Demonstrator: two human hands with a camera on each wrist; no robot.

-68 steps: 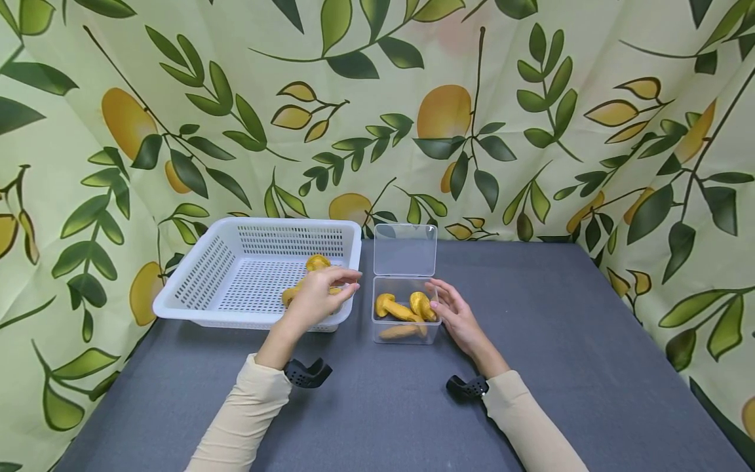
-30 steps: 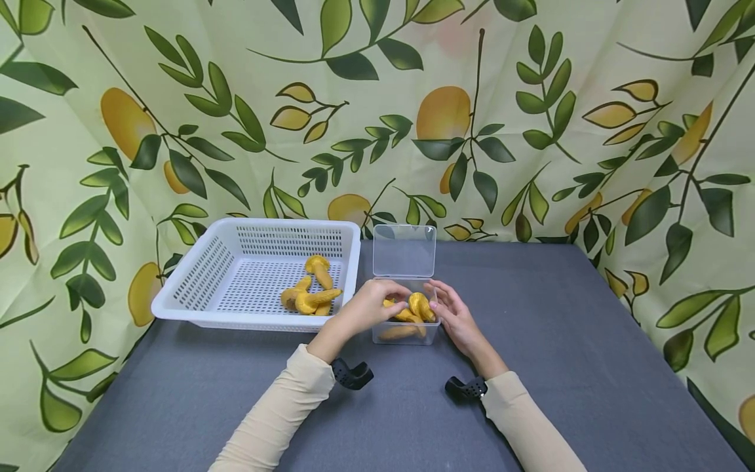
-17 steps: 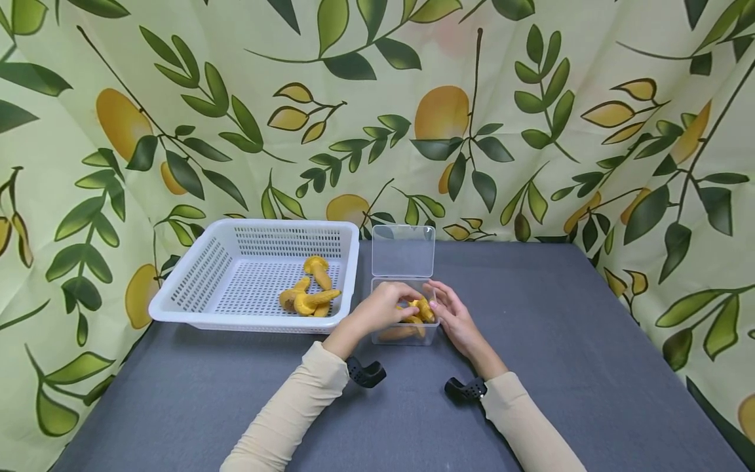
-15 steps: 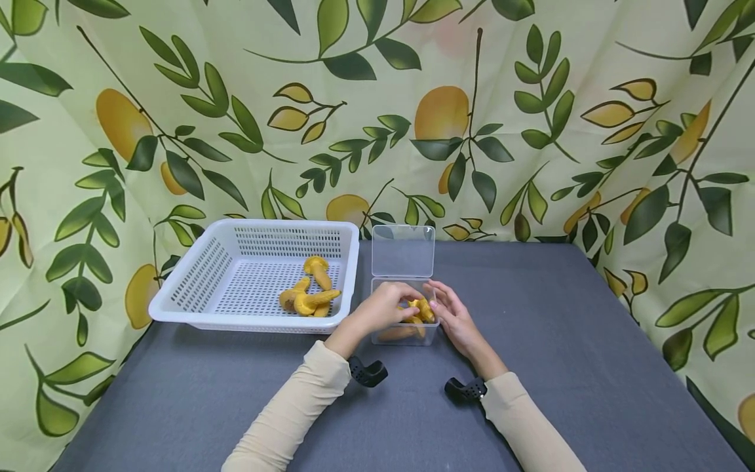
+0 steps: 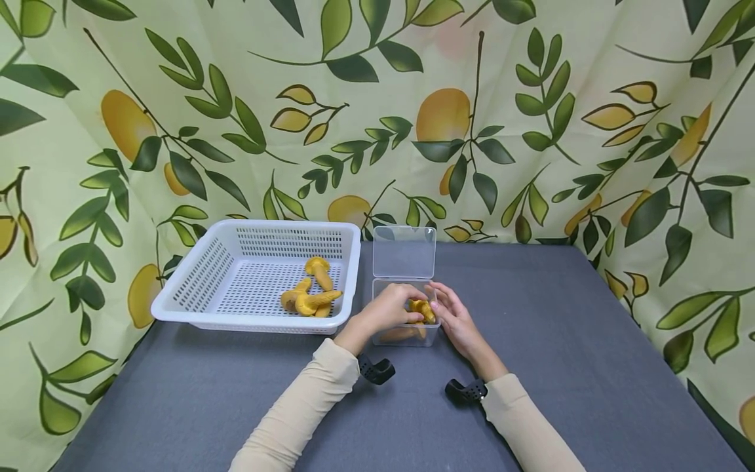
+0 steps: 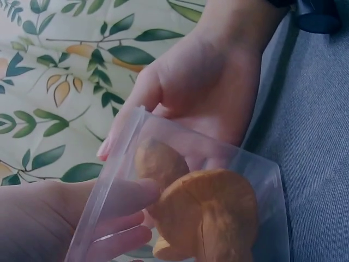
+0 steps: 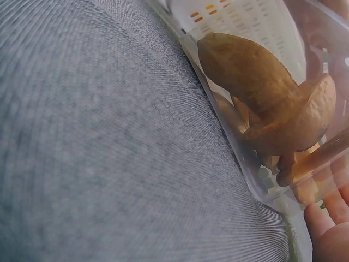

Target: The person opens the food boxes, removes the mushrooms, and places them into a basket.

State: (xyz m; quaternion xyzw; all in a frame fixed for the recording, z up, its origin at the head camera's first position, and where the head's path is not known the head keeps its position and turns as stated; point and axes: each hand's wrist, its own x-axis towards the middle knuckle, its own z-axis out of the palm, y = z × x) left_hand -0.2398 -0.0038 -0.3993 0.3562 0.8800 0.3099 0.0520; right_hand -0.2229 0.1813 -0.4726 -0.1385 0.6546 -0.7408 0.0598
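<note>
Mushroom (image 5: 422,309) in box (image 5: 404,288), between both hands (image 5: 383,314).

Box (image 5: 404,334) hemmed: basket (image 5: 194,313) left, lid (image 5: 404,252) behind; right open.

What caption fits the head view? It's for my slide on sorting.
Left hand reaches into the clear box of yellow mushrooms; right hand steadies it beside the white basket.
</note>
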